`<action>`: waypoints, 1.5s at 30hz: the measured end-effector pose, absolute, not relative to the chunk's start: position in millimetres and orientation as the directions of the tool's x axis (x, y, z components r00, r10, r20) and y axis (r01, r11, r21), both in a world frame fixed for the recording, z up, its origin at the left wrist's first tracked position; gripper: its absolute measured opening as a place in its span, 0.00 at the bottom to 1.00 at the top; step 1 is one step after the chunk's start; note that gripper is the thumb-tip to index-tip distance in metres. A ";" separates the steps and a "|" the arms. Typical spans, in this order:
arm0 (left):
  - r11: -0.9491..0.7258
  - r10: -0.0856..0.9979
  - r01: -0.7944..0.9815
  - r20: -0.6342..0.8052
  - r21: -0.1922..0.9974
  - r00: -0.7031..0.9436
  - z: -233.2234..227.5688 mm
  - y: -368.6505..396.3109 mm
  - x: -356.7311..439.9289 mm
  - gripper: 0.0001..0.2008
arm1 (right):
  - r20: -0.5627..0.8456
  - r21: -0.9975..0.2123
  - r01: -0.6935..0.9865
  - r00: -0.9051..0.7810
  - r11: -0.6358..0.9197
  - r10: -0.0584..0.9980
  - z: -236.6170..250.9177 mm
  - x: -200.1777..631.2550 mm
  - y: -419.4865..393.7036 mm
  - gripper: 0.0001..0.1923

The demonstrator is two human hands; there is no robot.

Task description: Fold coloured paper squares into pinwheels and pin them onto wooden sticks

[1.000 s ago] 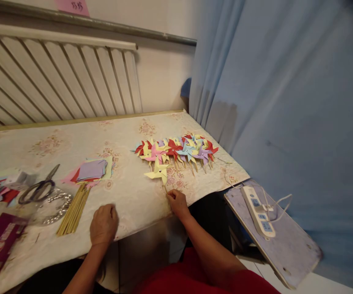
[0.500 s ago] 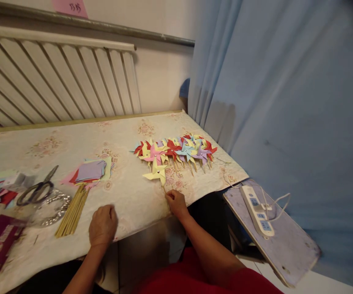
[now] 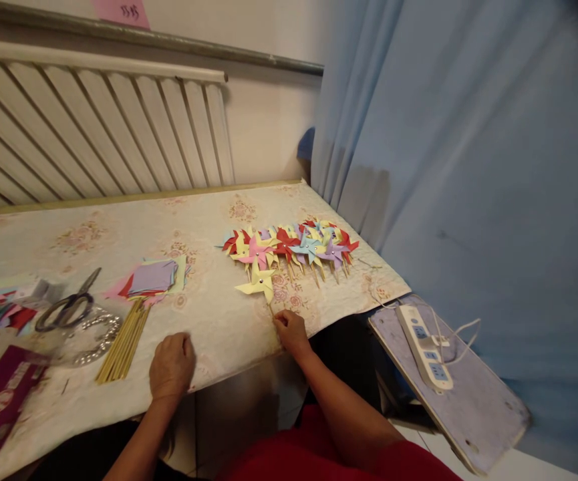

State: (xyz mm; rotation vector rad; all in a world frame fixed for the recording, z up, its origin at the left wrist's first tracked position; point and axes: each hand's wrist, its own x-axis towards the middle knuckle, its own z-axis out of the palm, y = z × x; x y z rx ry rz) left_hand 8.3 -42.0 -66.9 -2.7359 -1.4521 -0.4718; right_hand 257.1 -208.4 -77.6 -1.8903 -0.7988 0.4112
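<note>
My right hand (image 3: 293, 332) pinches the lower end of the stick of a pale yellow paper pinwheel (image 3: 260, 283) near the table's front edge. The pinwheel's head lies just in front of a cluster of finished pinwheels (image 3: 286, 246) in red, pink, blue, purple and yellow, their sticks pointing toward me. My left hand (image 3: 172, 366) rests on the table as a loose fist, with nothing visible in it. Left of that hand lies a bundle of thin wooden sticks (image 3: 124, 342). Square sheets of coloured paper (image 3: 152, 277) are stacked just beyond the bundle.
Scissors (image 3: 71, 307), a clear bag of silvery fasteners (image 3: 95, 334), loose paper pieces (image 3: 3, 314) and a purple box (image 3: 3, 397) occupy the table's left side. A power strip (image 3: 425, 351) lies on a low board (image 3: 479, 401) at right, beside a blue curtain (image 3: 469, 167).
The whole view has shifted slightly, so everything appears a little further right. Both hands keep their poses, and the right still holds the yellow pinwheel.
</note>
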 end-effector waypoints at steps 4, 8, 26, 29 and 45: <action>-0.563 0.815 0.815 0.255 0.134 0.521 -65.8 -42.6 8.5 0.16 | 0.091 -0.893 0.362 0.727 -0.267 0.681 -77.1 259.7 -207.8 0.06; -0.563 0.816 0.816 0.250 0.135 0.522 -66.0 -42.2 8.6 0.15 | 0.144 -0.879 0.400 0.743 -0.261 0.653 -77.2 270.3 -204.9 0.07; -0.587 0.784 0.803 0.324 0.107 0.530 -72.9 -40.5 7.2 0.13 | 0.293 -0.795 0.504 0.806 -0.337 0.514 -86.3 326.0 -181.8 0.08; -0.591 0.780 0.800 0.328 0.104 0.533 -73.4 -40.4 6.9 0.13 | 0.279 -0.783 0.501 0.812 -0.369 0.512 -84.5 328.6 -178.2 0.09; -0.600 0.775 0.790 0.339 0.127 0.534 -72.9 -41.3 6.7 0.13 | 0.248 -0.731 0.491 0.838 -0.475 0.485 -78.8 333.6 -165.6 0.09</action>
